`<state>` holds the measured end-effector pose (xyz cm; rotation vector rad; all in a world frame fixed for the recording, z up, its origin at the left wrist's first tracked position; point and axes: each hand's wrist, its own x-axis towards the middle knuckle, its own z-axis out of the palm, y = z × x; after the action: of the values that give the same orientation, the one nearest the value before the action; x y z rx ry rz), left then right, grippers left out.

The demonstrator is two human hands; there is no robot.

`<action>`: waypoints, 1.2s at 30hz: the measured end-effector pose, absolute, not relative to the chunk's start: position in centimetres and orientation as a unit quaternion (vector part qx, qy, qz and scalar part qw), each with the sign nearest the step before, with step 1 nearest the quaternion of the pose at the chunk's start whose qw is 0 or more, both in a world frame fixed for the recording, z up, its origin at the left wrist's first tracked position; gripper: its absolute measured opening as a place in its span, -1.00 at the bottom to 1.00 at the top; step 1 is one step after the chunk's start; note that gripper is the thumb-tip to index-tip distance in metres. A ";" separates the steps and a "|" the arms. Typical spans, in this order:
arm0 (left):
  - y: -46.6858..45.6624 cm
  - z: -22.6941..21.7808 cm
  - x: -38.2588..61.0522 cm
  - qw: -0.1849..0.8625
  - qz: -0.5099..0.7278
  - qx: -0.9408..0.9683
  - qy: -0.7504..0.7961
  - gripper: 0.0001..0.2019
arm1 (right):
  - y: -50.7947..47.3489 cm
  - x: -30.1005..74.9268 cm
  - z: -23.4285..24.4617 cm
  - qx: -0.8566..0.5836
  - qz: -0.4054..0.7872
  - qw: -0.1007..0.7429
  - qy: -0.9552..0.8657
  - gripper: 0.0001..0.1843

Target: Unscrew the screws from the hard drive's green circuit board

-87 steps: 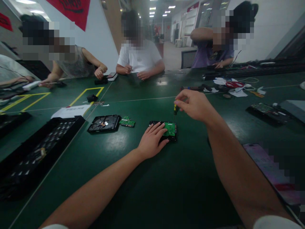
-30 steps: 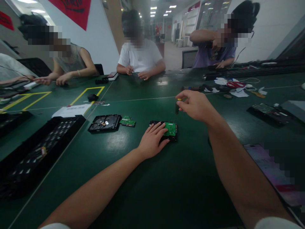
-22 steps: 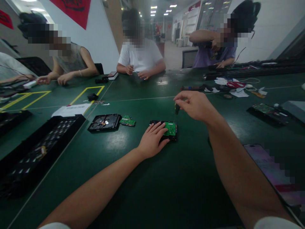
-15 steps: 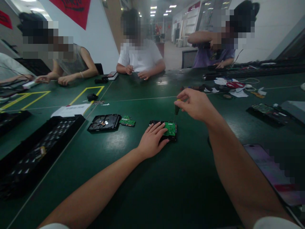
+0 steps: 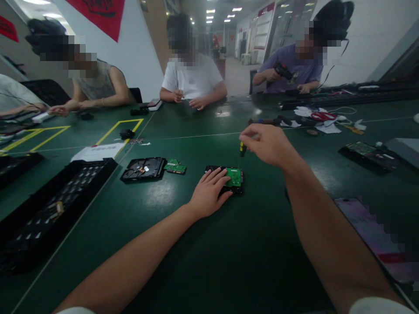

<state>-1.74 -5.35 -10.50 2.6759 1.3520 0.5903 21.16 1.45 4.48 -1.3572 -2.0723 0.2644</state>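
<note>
The right hand (image 5: pixel 270 146) pinches a slim yellow-and-black screwdriver (image 5: pixel 242 149) between thumb and fingers, its thin shaft pointing down at the far right corner of a black rectangular hard drive (image 5: pixel 237 190); whether the tip is seated cannot be told. The left hand (image 5: pixel 207 194) lies flat, fingers spread, over the drive and its green circuit board (image 5: pixel 234 177). Farther left sit small green circuit boards (image 5: pixel 175 166), a second black rectangular drive (image 5: pixel 143 168) and a long black plastic tray (image 5: pixel 78 196).

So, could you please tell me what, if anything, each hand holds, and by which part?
The right hand holds a screwdriver by its handle; the left hand just rests on a hard drive.
</note>
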 end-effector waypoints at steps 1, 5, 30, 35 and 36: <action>-5.3 -10.5 -1.7 0.042 0.194 0.875 0.442 -0.51 | 1.5 21.2 4.5 -0.510 0.101 0.321 -0.792 -0.83; -5.3 -10.7 -1.7 0.041 0.196 0.874 0.442 -0.52 | 1.5 21.3 4.4 -0.491 0.103 0.323 -0.803 -0.83; -5.2 -10.8 -1.8 0.034 0.197 0.874 0.442 -0.50 | 1.5 21.5 4.5 -0.505 0.098 0.322 -0.795 -0.83; -5.2 -10.8 -1.7 0.034 0.195 0.875 0.441 -0.50 | 1.4 21.4 4.6 -0.499 0.121 0.314 -0.799 -0.83; -5.3 -10.7 -1.7 0.035 0.195 0.875 0.441 -0.51 | 1.4 21.4 4.6 -0.503 0.119 0.316 -0.796 -0.84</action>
<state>-1.74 -5.27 -10.71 2.6901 1.3561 0.5997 21.40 1.43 4.57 -1.3237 -2.0965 0.3142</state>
